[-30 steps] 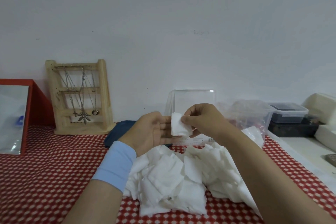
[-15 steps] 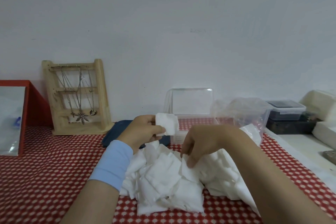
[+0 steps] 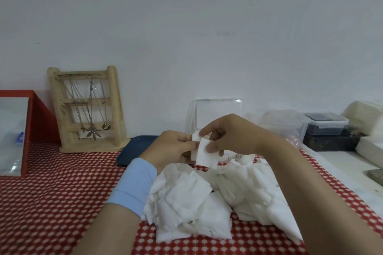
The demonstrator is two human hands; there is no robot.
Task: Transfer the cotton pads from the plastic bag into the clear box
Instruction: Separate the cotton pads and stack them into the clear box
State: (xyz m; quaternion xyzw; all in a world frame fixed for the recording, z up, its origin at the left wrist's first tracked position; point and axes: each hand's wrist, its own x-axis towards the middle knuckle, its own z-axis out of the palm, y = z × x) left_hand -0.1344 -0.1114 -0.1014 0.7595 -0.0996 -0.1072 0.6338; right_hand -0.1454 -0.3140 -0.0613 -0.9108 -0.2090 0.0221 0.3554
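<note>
Grip: right hand pinches one square cotton pad between thumb and fingertips. The pad hangs by its upper edge.
Meeting it: left hand, fingers curled round a small stack of pads. The pinched pad lies against this stack. Pale blue wristband on the left wrist.
Below the grip: heap of cotton pads, loose and crumpled, on a red-and-white patterned cloth.
Directly behind the grip: clear box with its lid standing upright. The body is mostly hidden by the hands, and its contents cannot be told.
Behind and right of the grip: plastic bag, crumpled and translucent. Just beyond it, a dark lidded container.
Left of the grip: dark blue tray, flat on the cloth.
Further left: wooden jewellery stand, upright against the wall, hung with chains and pendants.
Far left: red box.
</note>
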